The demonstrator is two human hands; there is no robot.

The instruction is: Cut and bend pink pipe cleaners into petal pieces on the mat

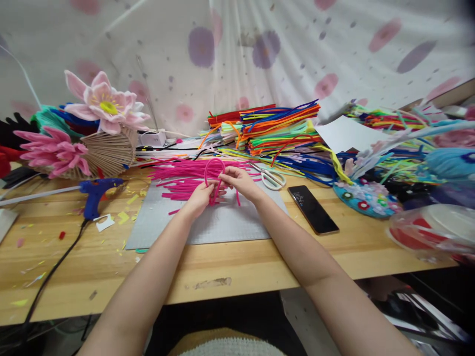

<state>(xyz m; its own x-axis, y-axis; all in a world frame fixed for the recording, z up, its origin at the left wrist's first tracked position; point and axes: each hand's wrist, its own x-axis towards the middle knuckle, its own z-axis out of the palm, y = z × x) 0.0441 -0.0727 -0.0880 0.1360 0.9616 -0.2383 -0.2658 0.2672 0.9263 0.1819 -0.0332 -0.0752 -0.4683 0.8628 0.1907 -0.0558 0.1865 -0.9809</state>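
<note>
A magenta pipe cleaner (pixel 214 159) is bent into a loop between my two hands, over the grey cutting mat (pixel 156 232). My left hand (pixel 202 196) pinches its lower part. Higher up and to the right, my right hand (pixel 237 180) grips the side of the loop with thumb and fingers closed. Behind and beneath both hands lies a spread of straight magenta pipe cleaners (pixel 176 172). Scissors (pixel 272 178) with pale handles rest just right of my right hand, at the mat's back edge.
A blue glue gun (pixel 95 195) with a black cord stands on the left, near pink pipe-cleaner flowers (pixel 107 106). Bundles of coloured pipe cleaners (pixel 278 128) are piled at the back. A phone (pixel 312 209) lies right of the mat, before a blue decorated piece (pixel 365 198).
</note>
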